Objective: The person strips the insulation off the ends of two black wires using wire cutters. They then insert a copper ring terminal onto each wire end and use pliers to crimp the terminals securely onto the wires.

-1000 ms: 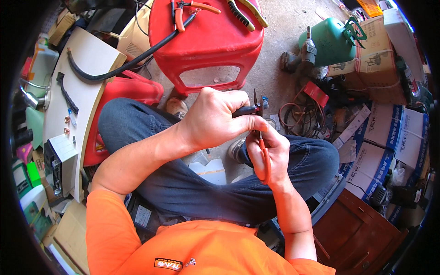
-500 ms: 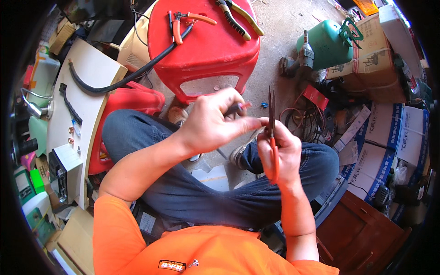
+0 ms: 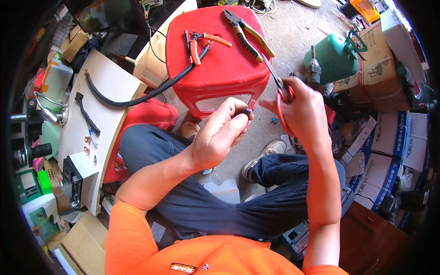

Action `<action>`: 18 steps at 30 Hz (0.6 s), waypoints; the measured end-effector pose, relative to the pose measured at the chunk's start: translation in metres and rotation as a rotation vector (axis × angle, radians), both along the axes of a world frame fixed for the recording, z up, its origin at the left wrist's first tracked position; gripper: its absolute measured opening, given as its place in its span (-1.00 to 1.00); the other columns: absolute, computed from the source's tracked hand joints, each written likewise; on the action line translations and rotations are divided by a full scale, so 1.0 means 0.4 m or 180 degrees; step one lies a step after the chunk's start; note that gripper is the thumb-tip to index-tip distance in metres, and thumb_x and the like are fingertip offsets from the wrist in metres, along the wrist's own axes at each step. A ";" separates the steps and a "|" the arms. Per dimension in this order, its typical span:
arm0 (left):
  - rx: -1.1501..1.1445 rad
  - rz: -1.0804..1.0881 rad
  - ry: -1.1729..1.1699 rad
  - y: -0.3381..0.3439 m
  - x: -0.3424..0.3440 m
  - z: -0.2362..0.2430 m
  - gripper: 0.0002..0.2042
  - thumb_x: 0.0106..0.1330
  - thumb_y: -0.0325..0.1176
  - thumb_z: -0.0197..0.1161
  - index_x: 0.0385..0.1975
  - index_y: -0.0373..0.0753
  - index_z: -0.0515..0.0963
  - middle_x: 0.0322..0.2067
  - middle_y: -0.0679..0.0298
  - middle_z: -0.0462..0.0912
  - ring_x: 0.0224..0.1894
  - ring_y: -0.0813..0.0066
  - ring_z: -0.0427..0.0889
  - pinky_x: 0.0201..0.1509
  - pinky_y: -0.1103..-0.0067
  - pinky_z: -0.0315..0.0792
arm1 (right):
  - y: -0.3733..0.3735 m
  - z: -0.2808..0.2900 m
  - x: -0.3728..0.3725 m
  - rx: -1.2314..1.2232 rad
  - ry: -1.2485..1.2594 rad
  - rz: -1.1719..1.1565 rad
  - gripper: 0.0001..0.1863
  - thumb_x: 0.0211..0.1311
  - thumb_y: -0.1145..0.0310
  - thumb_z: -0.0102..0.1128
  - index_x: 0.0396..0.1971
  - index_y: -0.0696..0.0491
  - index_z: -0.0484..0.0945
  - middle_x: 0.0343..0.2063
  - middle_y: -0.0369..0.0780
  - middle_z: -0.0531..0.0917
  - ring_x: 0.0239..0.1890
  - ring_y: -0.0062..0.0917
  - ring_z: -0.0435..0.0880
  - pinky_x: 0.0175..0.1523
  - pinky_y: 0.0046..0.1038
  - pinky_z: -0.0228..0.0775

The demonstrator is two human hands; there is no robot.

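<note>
My left hand (image 3: 217, 137) is closed, its thumb and fingers pinching a short dark piece (image 3: 247, 111) with a reddish tip that looks like a cable end; most of it is hidden in the grip. Just to its right, my right hand (image 3: 305, 107) is wrapped round scissors (image 3: 282, 98) with red handles. Their blades point up and left, over the right edge of a red plastic stool (image 3: 215, 75). On that stool lie a cutting tool with orange handles (image 3: 195, 49), resting by a thick black cable (image 3: 160, 87), and combination pliers (image 3: 250, 36) with yellow-and-black handles.
To the left, a pale board (image 3: 107, 78) carries the cable's other end, a short black cable (image 3: 87, 114) and small copper-coloured fittings (image 3: 87, 144). A green gas cylinder (image 3: 332, 59) stands at the far right beside cardboard boxes (image 3: 373, 82). Below my hands are my crossed legs.
My right hand has lifted forward with the scissors, whose blades now lean left instead of upright. My left hand is slightly lower, the dark piece still pinched. The whole view has shifted.
</note>
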State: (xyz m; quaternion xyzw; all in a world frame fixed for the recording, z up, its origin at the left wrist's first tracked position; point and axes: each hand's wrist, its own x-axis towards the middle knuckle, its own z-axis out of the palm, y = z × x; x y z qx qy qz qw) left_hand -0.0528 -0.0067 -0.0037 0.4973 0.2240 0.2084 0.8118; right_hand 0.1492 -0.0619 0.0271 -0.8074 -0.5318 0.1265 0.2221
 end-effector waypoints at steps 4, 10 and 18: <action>0.0303 0.0226 -0.0101 0.011 -0.007 -0.003 -0.83 0.49 -0.39 -0.01 -0.06 -0.32 0.36 -0.34 0.30 0.44 -0.35 0.63 0.43 -0.23 0.62 0.44 | 0.126 0.016 -0.009 0.0525 0.0029 0.0404 -0.63 0.01 0.22 0.37 -0.30 0.22 0.59 -0.46 0.08 0.65 -0.34 -0.04 0.68 -0.21 -0.16 0.52; 0.0419 0.0505 0.0012 0.019 -0.021 0.011 -0.79 0.44 -0.43 0.12 -0.01 -0.34 0.42 -0.28 0.35 0.51 -0.28 0.68 0.46 -0.12 0.63 0.48 | 0.314 -0.005 -0.052 -0.0079 -0.0587 0.0182 -0.75 0.10 0.33 0.16 -0.35 0.22 0.63 -0.38 0.13 0.65 -0.24 0.00 0.67 -0.07 -0.15 0.52; 0.0612 0.0518 0.0316 0.028 -0.039 0.033 -0.83 0.37 -0.49 0.20 -0.10 -0.36 0.49 -0.27 0.35 0.58 -0.24 0.75 0.47 -0.15 0.72 0.40 | 0.250 0.015 -0.077 0.0629 -0.0363 0.0558 -0.79 0.17 0.37 0.16 -0.32 0.21 0.64 -0.51 -0.01 0.67 -0.44 -0.21 0.69 -0.27 -0.27 0.53</action>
